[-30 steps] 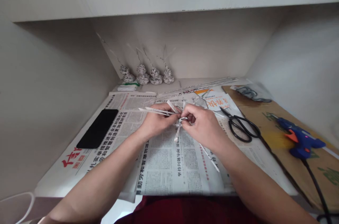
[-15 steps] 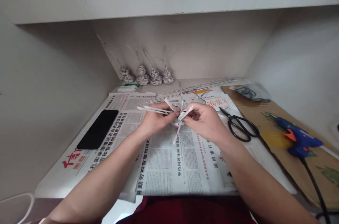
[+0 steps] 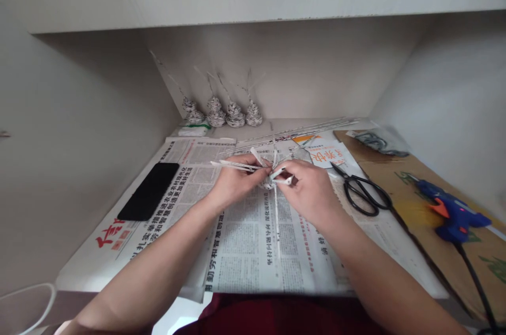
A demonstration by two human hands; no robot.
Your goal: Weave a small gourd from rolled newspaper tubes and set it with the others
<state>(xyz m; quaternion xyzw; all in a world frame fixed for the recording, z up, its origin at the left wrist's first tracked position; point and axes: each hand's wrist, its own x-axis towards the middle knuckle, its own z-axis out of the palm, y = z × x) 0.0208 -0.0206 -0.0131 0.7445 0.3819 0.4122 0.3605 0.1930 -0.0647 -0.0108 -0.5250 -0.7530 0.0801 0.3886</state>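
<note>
Between my two hands, above the newspaper (image 3: 253, 256), is a small woven piece of rolled paper strips (image 3: 267, 183), its strip ends sticking out all round. My left hand (image 3: 239, 174) pinches it from the left, thumb and fingers closed, with a couple of strips lying across the fingers. From the right, my right hand (image 3: 306, 182) grips strips at the piece's edge, fingertips pressed together. One long thin strip (image 3: 277, 229) hangs from the piece toward me over the newsprint. My fingers hide much of the weave.
Several woven gourd shapes (image 3: 236, 115) stand along the back wall. Long paper rods (image 3: 300, 132) lie before it. Black scissors (image 3: 366, 192) and a blue glue gun (image 3: 454, 213) on cardboard (image 3: 399, 187) are at right. A black phone (image 3: 149, 191) lies left. A shelf edge (image 3: 253, 22) overhangs the back.
My right hand has turned slightly, and the strips at its fingers point lower. A long strip now hangs straight toward me, where a short end stuck out before. The view has shifted slightly.
</note>
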